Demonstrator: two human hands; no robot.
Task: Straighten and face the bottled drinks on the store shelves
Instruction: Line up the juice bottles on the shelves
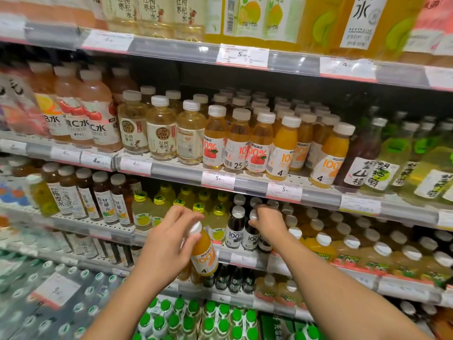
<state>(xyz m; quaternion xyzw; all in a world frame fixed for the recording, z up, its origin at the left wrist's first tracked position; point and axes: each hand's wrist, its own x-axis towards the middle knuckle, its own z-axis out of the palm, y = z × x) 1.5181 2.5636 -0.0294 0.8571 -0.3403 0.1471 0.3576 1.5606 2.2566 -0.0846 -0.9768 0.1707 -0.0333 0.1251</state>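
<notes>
My left hand (166,244) grips an orange juice bottle (204,253) with a white cap and a "100%" label, holding it tilted in front of the lower shelf. My right hand (267,220) reaches into that shelf and closes on the white cap of a dark juice bottle (251,238) in the front row. Another dark "100%" bottle (235,229) stands just left of it. Matching orange bottles (282,148) stand upright on the shelf above, with a gap between two of them.
Yellow-green capped drinks (144,214) fill the shelf left of my hands, pale juice bottles (353,251) the right. Price-tag rails (218,179) edge each shelf. Green-capped packs (191,320) and shrink-wrapped water (49,290) sit below.
</notes>
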